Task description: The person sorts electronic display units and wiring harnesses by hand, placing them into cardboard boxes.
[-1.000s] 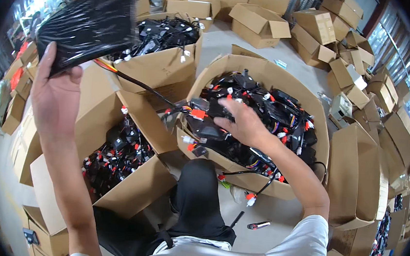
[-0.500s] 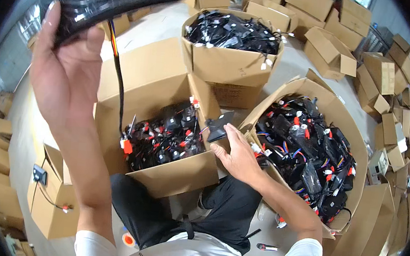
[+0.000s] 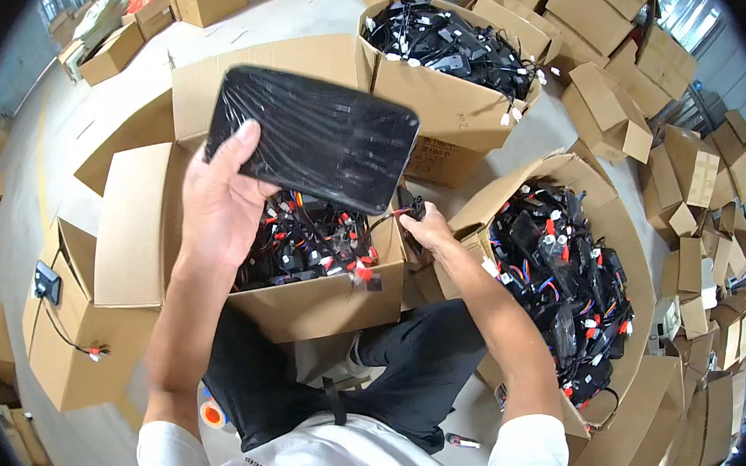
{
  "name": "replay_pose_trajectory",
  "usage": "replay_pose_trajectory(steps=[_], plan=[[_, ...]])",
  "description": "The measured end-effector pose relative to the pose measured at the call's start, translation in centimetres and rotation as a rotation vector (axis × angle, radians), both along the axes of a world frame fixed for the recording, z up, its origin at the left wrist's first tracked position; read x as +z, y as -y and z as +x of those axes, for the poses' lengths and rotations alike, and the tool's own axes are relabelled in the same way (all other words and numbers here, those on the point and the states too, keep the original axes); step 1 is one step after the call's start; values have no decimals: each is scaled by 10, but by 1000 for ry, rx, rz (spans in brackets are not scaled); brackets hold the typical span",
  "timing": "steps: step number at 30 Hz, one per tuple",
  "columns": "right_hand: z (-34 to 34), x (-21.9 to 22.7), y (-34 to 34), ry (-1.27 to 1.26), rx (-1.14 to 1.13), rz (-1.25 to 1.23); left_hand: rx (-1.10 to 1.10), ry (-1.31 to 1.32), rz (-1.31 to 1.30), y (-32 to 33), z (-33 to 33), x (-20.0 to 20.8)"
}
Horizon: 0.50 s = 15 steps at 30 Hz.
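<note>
My left hand [image 3: 225, 202] grips a flat black rectangular device [image 3: 319, 139] with rounded corners and a wrinkled clear film over it, thumb on its upper face. The device is held up above the open middle carton [image 3: 322, 313], which holds black parts [image 3: 305, 245] with red and white connectors. To the right, my right hand [image 3: 428, 227] is closed on a small black wired part [image 3: 413, 206] beside that carton's right wall. The fingers hide much of this part.
A carton of black wired parts [image 3: 646, 355] stands on the right, another [image 3: 442, 97] at the far middle. A closed carton [image 3: 68, 366] at left bears a small black device [image 3: 47, 283]. An orange tape roll [image 3: 213, 414] lies near my leg; cartons are stacked along the right.
My left hand has come down and inward with the flat device, which now shows its broad face. My right hand has turned and closed more round the small part. The view has shifted.
</note>
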State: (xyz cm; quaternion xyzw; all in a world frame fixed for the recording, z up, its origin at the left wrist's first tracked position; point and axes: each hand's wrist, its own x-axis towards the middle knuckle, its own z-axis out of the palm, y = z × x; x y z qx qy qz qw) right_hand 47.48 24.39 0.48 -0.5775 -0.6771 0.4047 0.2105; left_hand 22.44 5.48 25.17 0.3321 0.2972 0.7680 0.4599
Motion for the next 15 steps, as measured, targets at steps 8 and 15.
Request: replay_pose_trajectory(steps=[8,15], plan=[[-11,-5,-9,154,-126,271,185,159,-224,-19,-47,-82],[-9,-17,-15,179,-246,340,193,230,-292,-24,-40,-95]])
